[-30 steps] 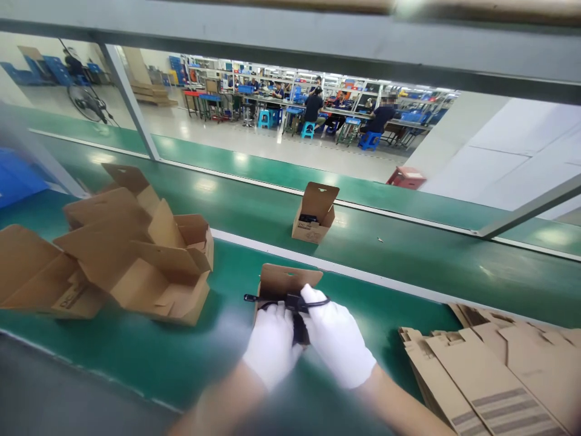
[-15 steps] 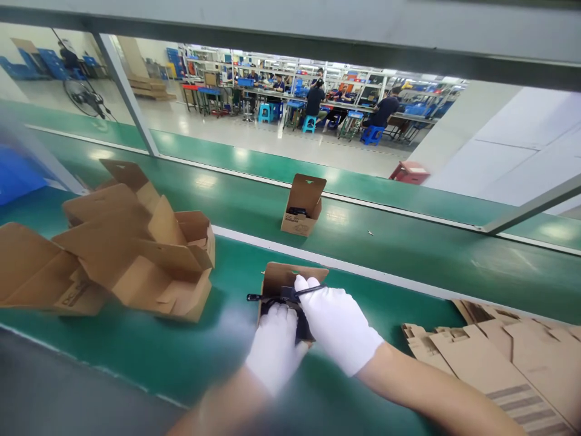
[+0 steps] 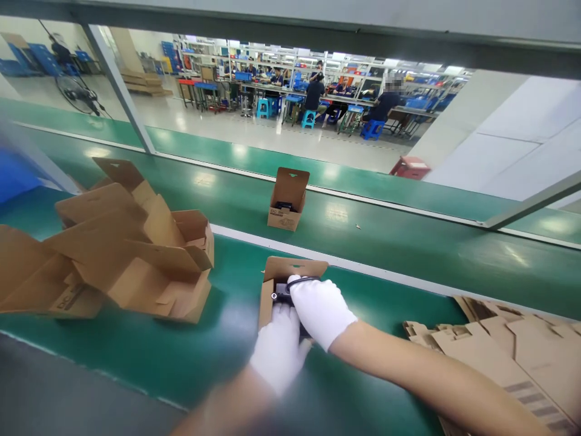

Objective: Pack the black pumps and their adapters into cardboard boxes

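Note:
An open cardboard box stands on the green surface in front of me, its lid flap raised at the back. My left hand, in a white glove, is closed over the box's near side, fingers reaching inside and thumb towards the outside. My right hand, also gloved, is closed around a looped black cable over the box opening. A round black plug end shows at the left inside the box. Dark contents lie under my fingers, mostly hidden.
Several open cardboard boxes crowd the left. Flattened cartons are piled at the right. Beyond the white rail, another open box holds black items on the green belt. A metal post rises behind, with people seated farther off.
The cable's plug end, which stuck out past the box's left side, is now inside the box. My right hand has shifted slightly left. The box on the belt has moved left.

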